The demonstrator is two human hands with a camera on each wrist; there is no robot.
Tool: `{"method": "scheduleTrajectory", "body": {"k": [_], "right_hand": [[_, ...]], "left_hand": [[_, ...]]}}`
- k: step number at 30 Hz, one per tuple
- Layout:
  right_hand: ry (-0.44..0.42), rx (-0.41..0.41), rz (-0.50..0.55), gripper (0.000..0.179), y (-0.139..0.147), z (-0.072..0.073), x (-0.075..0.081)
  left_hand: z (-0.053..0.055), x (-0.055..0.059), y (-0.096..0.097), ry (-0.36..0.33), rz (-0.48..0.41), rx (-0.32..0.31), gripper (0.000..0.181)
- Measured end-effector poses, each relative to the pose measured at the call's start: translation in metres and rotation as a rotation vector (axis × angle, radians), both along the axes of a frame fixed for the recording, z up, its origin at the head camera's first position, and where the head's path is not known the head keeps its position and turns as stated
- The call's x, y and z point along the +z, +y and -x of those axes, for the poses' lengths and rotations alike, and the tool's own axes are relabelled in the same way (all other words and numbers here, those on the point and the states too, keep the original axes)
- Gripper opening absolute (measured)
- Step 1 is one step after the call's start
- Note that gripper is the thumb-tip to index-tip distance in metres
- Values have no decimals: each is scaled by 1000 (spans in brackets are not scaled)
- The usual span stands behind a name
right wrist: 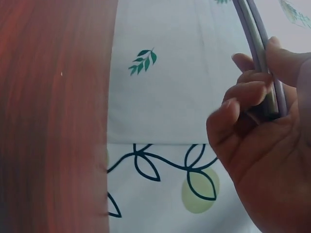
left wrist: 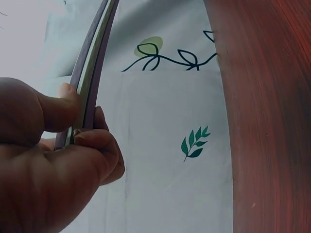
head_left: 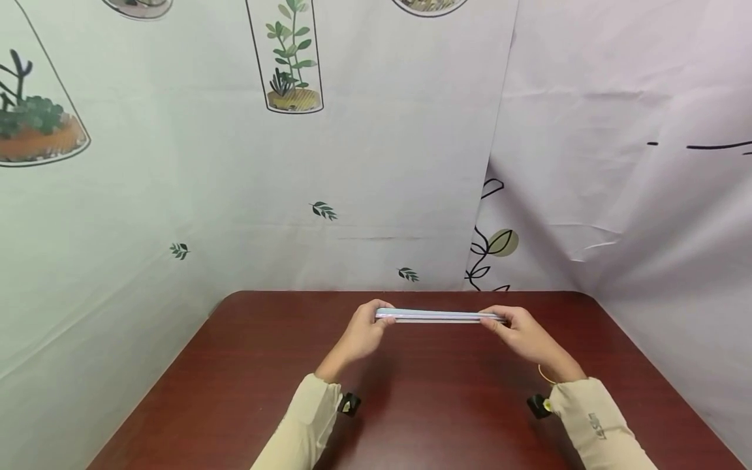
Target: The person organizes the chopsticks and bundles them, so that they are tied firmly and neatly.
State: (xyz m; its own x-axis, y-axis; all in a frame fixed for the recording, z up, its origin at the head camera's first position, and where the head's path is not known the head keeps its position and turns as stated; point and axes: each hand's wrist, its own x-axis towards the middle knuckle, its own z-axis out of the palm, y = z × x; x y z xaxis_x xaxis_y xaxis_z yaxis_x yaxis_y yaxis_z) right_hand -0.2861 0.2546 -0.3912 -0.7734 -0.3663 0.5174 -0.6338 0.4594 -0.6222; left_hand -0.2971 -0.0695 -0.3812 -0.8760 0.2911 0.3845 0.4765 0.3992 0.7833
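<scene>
A thin, flat pale object (head_left: 435, 316) with layered edges is held level above the table, seen nearly edge-on in the head view. Its exact kind cannot be told from this angle. My left hand (head_left: 360, 334) grips its left end, the thumb on one face and the fingers on the other. At the opposite end, my right hand (head_left: 529, 336) pinches it in the same way. Close up in the left wrist view, the layered object (left wrist: 90, 73) shows purplish and light strips. The right wrist view has curled fingers (right wrist: 248, 92) around its other end.
Beneath both hands lies a reddish-brown table (head_left: 440, 405) with rounded far corners. Behind it hangs a white cloth (head_left: 382, 163) printed with plants and leaves, and more cloth runs along both sides. Dark wrist devices (head_left: 349, 404) sit by the cream sleeves (head_left: 305, 418).
</scene>
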Motion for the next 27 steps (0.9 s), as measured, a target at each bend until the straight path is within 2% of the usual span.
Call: {"method": "scheduleTrajectory", "body": {"k": [5, 9, 13, 17, 21, 24, 27], "right_hand": [[150, -62, -88, 10, -2, 0, 2], [285, -154, -226, 9, -5, 0, 4], [432, -299, -419, 25, -11, -3, 6], [640, -404, -538, 44, -20, -6, 8], [817, -445, -522, 51, -34, -6, 8], [881, -488, -482, 53, -43, -5, 4], [908, -529, -480, 58, -49, -5, -2]], "left_hand": [[-2, 2, 1, -39, -27, 2, 12], [-4, 5, 1, -56, -33, 24, 13], [-7, 6, 1, -72, -38, 55, 13], [-11, 6, 2, -72, -56, 54, 13], [-14, 7, 5, -64, -81, 40, 14], [-15, 10, 8, -63, -101, 47, 13], [-17, 14, 10, -60, -97, 38, 13]]}}
